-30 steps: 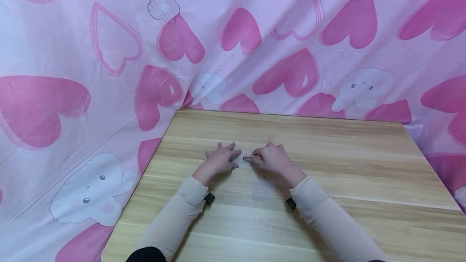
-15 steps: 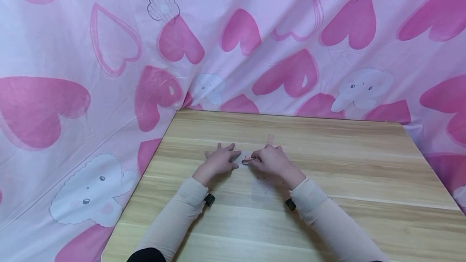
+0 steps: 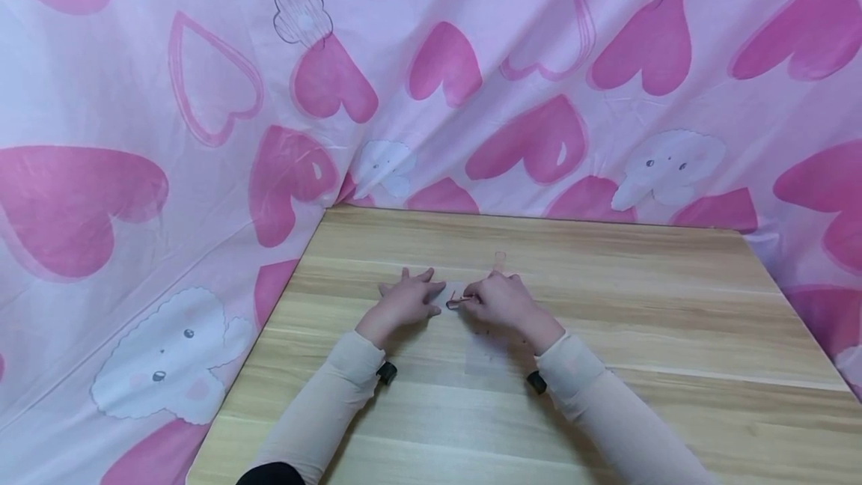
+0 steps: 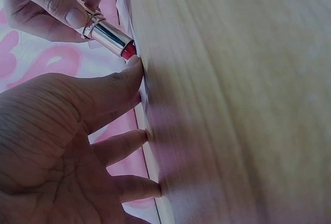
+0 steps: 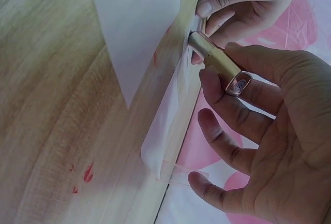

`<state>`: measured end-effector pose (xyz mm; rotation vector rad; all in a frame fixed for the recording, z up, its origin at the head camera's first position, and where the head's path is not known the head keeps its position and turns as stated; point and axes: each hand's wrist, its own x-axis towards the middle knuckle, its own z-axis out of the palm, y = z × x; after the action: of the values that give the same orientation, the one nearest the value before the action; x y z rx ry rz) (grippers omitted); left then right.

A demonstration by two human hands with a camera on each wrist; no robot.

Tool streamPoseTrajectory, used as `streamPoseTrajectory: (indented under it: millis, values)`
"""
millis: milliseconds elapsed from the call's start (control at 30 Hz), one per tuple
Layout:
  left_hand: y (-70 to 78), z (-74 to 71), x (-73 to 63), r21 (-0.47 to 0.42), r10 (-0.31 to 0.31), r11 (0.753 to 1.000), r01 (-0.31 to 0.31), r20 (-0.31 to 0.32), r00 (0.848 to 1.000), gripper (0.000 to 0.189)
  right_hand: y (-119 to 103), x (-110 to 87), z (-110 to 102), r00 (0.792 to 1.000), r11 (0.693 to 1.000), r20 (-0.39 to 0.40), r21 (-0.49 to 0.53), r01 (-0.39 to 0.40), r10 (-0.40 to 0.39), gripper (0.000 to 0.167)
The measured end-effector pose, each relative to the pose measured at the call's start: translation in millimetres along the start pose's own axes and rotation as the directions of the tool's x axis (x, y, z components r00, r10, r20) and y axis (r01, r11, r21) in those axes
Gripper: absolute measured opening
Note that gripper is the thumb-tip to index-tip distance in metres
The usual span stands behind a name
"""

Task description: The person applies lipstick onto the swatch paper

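Lipstick, red in a gold tube, is pinched by the right hand. The left hand splays at white paper. Overpressing could snap it.

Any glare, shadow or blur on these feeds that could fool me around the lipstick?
Left wrist view: bright reflections streak the lipstick, and the tabletop at the right is blurred; right wrist view: wood grain at the left looks soft, though the red marks stand out; head view: soft shadow beside the left sleeve, lipstick too small for fine detail.
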<state>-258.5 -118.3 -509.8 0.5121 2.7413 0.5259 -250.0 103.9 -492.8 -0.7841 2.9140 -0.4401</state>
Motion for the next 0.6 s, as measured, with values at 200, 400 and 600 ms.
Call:
streamPoseTrajectory:
  millis: [200, 400, 600]
  values:
    - [0.1, 0.5, -1.2, -0.012, 0.002, 1.0, -0.002, -0.003, 1.0, 0.054, 0.7, -0.9, 1.9, 1.0, 1.0, 0.001, 0.002, 0.003, -0.003, 0.013]
    - [-0.8, 1.9, -0.6, -0.005, 0.001, 1.0, -0.001, -0.003, 1.0, 0.054, -0.9, -2.3, 1.2, 1.0, 1.0, -0.015, 0.004, 0.015, -0.015, 0.012]
    - [-0.3, 1.9, -0.5, -0.005, 0.002, 1.0, -0.002, -0.004, 1.0, 0.053, -1.5, -3.9, -0.6, 1.0, 1.0, -0.014, 0.0, 0.011, -0.011, 0.014]
